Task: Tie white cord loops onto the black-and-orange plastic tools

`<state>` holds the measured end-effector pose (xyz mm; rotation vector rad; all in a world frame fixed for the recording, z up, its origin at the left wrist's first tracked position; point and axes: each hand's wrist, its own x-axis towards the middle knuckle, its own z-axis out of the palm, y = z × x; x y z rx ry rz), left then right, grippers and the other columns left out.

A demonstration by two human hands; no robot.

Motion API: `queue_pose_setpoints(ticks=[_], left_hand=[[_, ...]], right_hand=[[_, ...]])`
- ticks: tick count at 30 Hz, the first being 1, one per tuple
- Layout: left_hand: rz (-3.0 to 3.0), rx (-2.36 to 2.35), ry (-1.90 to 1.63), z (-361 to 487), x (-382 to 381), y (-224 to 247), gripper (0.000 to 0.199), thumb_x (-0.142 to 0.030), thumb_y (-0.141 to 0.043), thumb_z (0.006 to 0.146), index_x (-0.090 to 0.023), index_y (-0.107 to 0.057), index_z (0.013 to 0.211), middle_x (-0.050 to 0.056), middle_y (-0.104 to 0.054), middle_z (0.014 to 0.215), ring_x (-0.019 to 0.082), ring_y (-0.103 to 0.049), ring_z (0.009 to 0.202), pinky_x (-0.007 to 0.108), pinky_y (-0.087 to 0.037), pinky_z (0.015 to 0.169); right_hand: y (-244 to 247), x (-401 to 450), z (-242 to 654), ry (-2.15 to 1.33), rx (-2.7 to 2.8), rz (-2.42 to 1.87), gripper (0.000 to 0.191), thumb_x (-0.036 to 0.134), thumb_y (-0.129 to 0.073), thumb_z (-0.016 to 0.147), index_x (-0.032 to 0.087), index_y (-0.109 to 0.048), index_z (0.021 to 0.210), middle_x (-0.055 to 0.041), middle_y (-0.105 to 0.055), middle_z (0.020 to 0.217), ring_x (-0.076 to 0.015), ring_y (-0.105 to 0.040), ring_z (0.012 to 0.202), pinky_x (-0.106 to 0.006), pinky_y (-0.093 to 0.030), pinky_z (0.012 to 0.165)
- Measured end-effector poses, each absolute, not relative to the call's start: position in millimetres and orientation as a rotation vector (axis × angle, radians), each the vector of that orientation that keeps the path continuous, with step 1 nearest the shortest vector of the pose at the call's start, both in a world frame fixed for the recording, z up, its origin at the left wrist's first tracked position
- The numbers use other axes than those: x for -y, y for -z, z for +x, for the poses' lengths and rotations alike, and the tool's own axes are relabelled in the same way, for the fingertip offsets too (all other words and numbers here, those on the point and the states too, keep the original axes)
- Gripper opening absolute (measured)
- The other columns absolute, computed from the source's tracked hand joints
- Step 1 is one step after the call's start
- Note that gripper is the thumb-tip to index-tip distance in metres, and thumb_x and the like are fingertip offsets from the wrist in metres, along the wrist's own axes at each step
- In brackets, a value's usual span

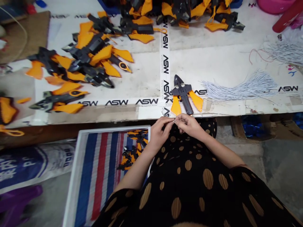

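Observation:
Just off the table's front edge, my left hand point(163, 130) and my right hand point(188, 125) meet with thumbs and fingers pinched together. Something tiny is between the fingertips; it is too small to name. Right beyond them a dark grey plastic toy point(185, 96) with orange wings lies on the table, its pointed head facing away from me and its tail end close to my fingers. To its right a bundle of thin white ties point(241, 86) is spread along the tabletop.
Several similar grey-and-orange toys point(88, 53) are heaped at the left, with more at the back. A striped-lined tray point(80, 151) holding toys stands below the table edge at my left. More white strands point(287, 50) and a red cylinder point(287, 17) are at the far right.

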<state>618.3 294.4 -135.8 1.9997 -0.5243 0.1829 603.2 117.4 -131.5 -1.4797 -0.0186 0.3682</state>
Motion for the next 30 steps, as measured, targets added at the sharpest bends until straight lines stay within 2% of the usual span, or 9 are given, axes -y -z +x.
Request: queue_pose_setpoints(ticks=[3, 7, 13, 18, 21, 25, 27, 30], left_hand=[[2.056, 0.717, -0.331, 622, -301, 140, 0.011, -0.019, -0.061, 0.096, -0.022, -0.072, 0.096, 0.004, -0.077, 0.092, 0.017, -0.072, 0.089, 0.031, -0.055, 0.081], [1.994, 0.631, -0.246, 621, -305, 137, 0.008, -0.021, -0.062, 0.097, -0.021, -0.069, 0.095, 0.004, -0.074, 0.091, 0.017, -0.070, 0.087, 0.031, -0.055, 0.079], [1.786, 0.386, 0.045, 618, -305, 138, 0.016, -0.035, -0.063, 0.096, -0.019, -0.064, 0.093, 0.003, -0.067, 0.091, 0.012, -0.063, 0.069, 0.026, -0.053, 0.064], [1.651, 0.254, 0.199, 617, -306, 143, 0.021, -0.041, -0.066, 0.095, -0.021, -0.060, 0.095, -0.001, -0.062, 0.086, 0.010, -0.060, 0.062, 0.023, -0.051, 0.060], [1.624, 0.325, 0.225, 618, -308, 144, 0.016, -0.037, -0.063, 0.097, -0.021, -0.059, 0.098, 0.001, -0.064, 0.093, 0.010, -0.061, 0.064, 0.023, -0.052, 0.062], [1.818, 0.600, 0.029, 624, -310, 144, 0.019, -0.031, -0.060, 0.099, -0.022, -0.059, 0.115, 0.009, -0.068, 0.113, 0.014, -0.066, 0.079, 0.029, -0.054, 0.073], [1.979, 0.785, -0.108, 630, -310, 144, 0.017, -0.028, -0.062, 0.098, -0.022, -0.062, 0.114, 0.008, -0.071, 0.110, 0.017, -0.068, 0.088, 0.031, -0.053, 0.079], [2.148, 0.979, -0.233, 639, -313, 143, 0.009, -0.027, -0.058, 0.101, -0.022, -0.064, 0.098, 0.006, -0.074, 0.094, 0.019, -0.070, 0.087, 0.032, -0.050, 0.078]], right_hand=[[128, -119, 604, -0.325, 0.038, -1.577, 0.022, 0.041, -0.058, 0.090, 0.019, -0.059, 0.092, 0.0047, -0.053, 0.074, -0.0089, -0.047, 0.060, -0.023, -0.040, 0.059], [124, -116, 602, -0.286, 0.173, -1.691, 0.019, 0.037, -0.054, 0.094, 0.020, -0.061, 0.099, 0.0028, -0.058, 0.081, -0.0109, -0.050, 0.070, -0.024, -0.041, 0.067], [129, -121, 600, -0.249, 0.084, -1.824, 0.026, 0.045, -0.055, 0.095, 0.021, -0.063, 0.093, 0.0074, -0.046, 0.062, -0.0090, -0.036, 0.054, -0.023, -0.030, 0.055], [124, -123, 600, -0.221, -0.010, -1.869, 0.025, 0.045, -0.060, 0.091, 0.020, -0.063, 0.086, 0.0062, -0.051, 0.064, -0.0090, -0.041, 0.056, -0.023, -0.032, 0.057], [120, -121, 601, -0.245, -0.014, -1.829, 0.024, 0.044, -0.060, 0.090, 0.020, -0.061, 0.085, 0.0048, -0.056, 0.069, -0.0091, -0.044, 0.058, -0.023, -0.034, 0.057], [122, -119, 602, -0.310, -0.042, -1.755, 0.026, 0.046, -0.059, 0.089, 0.020, -0.060, 0.087, 0.0050, -0.055, 0.071, -0.0095, -0.044, 0.059, -0.023, -0.035, 0.059], [124, -119, 602, -0.326, -0.042, -1.721, 0.027, 0.047, -0.059, 0.089, 0.020, -0.059, 0.087, 0.0052, -0.054, 0.070, -0.0098, -0.044, 0.060, -0.023, -0.035, 0.059], [124, -117, 601, -0.317, -0.015, -1.695, 0.026, 0.046, -0.059, 0.089, 0.020, -0.060, 0.088, 0.0048, -0.055, 0.071, -0.0101, -0.045, 0.061, -0.023, -0.035, 0.059]])
